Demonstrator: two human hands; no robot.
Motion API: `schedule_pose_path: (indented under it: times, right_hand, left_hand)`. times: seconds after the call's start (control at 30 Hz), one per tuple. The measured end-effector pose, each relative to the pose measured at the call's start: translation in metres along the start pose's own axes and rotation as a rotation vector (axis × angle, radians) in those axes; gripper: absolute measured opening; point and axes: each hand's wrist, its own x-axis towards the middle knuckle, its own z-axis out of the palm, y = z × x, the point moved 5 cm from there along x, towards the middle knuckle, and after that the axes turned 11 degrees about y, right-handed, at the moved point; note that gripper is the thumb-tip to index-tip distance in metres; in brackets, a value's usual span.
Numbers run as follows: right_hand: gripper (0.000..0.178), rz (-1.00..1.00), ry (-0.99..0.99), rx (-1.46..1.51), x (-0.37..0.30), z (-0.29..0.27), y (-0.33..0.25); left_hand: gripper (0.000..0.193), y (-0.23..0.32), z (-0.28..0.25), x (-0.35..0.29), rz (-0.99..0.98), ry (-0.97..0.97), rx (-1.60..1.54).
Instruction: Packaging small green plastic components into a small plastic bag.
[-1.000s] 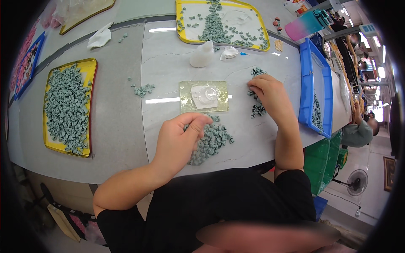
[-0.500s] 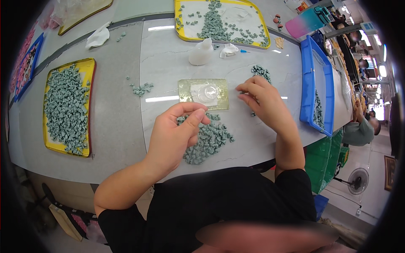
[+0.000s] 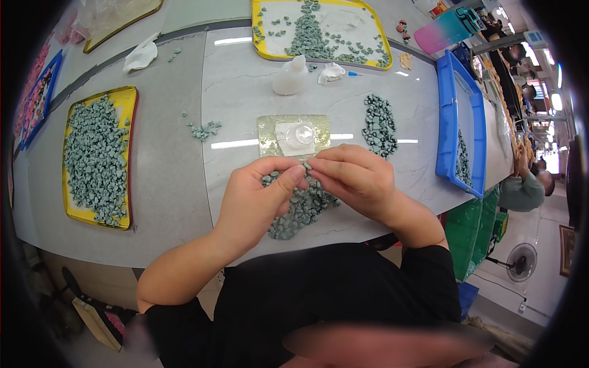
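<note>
My left hand [image 3: 257, 187] and my right hand [image 3: 359, 179] meet fingertip to fingertip in front of me. Both are closed in a pinch around one small grey-green piece [image 3: 307, 165], mostly covered by the fingers. Under the hands spreads a pile of similar grey-green pieces [image 3: 297, 214]. Just beyond them lies a greenish transparent mat [image 3: 267, 132], carrying a white sheet and a small round clear dish [image 3: 300, 135]. A second, darker-looking heap of pieces [image 3: 380, 126] sits to the right of the mat.
A yellow-rimmed tray [image 3: 132, 113] full of pieces stands at left, another yellow-rimmed tray [image 3: 386, 52] at the back. Near that one are a white squeeze bottle [image 3: 290, 76] and crumpled tissue [image 3: 332, 73]. A blue bin [image 3: 451, 122] and a blue-pink drinking bottle [image 3: 445, 32] are at right.
My right hand has moved left and towards me from beside the right heap, and its fingertips now meet my left hand's at the small piece. The left hand has barely moved.
</note>
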Motion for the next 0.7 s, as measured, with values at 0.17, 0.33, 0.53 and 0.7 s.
schedule_pose_path:
  times: [0.17,0.33,0.53,0.7]
  right_hand:
    - [0.029,-0.055,-0.025,-0.038,0.005,0.002,-0.004]
    - [0.030,-0.110,-0.053,-0.095,0.009,0.003,-0.002]
    - [0.027,-0.226,-0.078,-0.303,0.012,0.008,0.008]
    - [0.025,-0.311,-0.112,-0.354,0.013,0.017,0.005]
  left_hand:
    - [0.023,0.005,-0.004,-0.004,0.029,0.010,0.099]
    - [0.024,0.008,-0.007,-0.006,0.058,0.012,0.118]
    - [0.014,0.010,-0.012,-0.005,0.012,0.037,0.006]
    - [0.018,0.008,-0.016,-0.006,-0.027,0.015,-0.048]
